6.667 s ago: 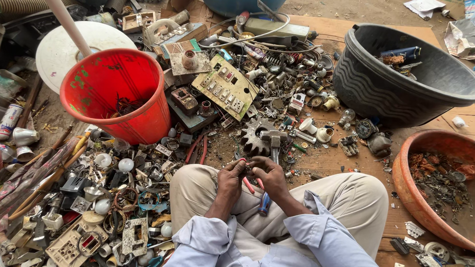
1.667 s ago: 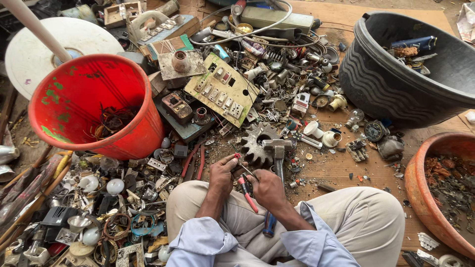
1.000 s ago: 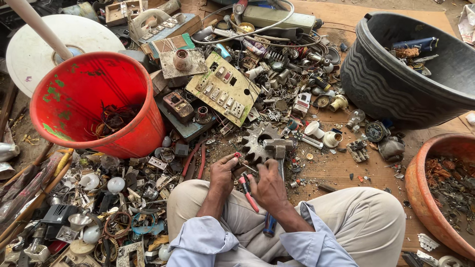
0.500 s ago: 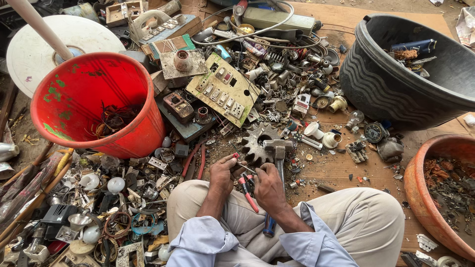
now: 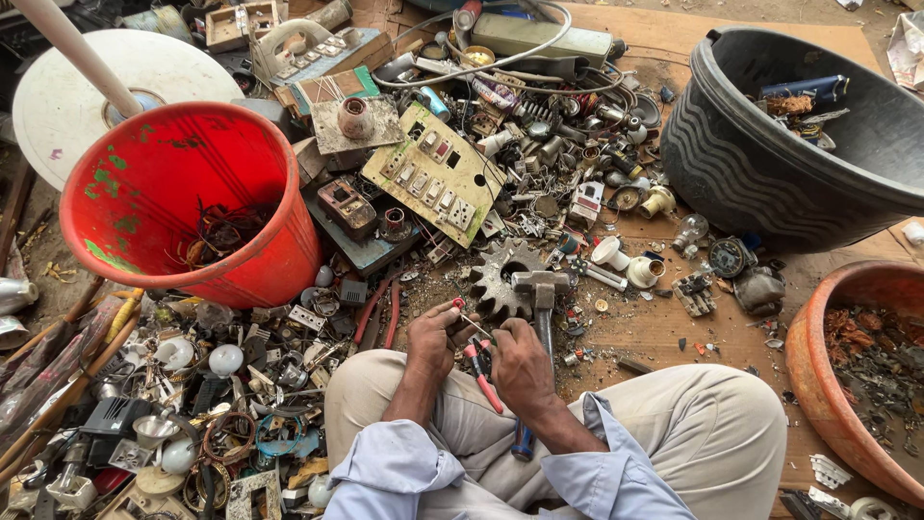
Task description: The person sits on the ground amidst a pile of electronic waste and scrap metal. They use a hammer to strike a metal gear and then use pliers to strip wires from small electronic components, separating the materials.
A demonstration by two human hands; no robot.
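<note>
I sit cross-legged on the ground with both hands together above my lap. My left hand [image 5: 435, 334] pinches a small part with a thin wire [image 5: 470, 321] sticking out of it. My right hand [image 5: 518, 364] is closed on red-handled pliers [image 5: 481, 371] whose handles point down toward me. Just beyond the hands a large metal gear [image 5: 496, 281] lies flat. A hammer [image 5: 541, 294] rests with its head on the gear and its blue-ended handle running back under my right forearm.
A red bucket [image 5: 274, 255] with wire scraps stands at left, a black tub [image 5: 760, 193] at upper right, a terracotta bowl [image 5: 818, 385] of scrap at right. Switch plates, bulbs, sockets and cables litter the ground. A white disc [image 5: 67, 106] with a pole lies at far left.
My hands have stayed together over my lap, with small shifts of the fingers on the part and pliers. The surroundings have not moved.
</note>
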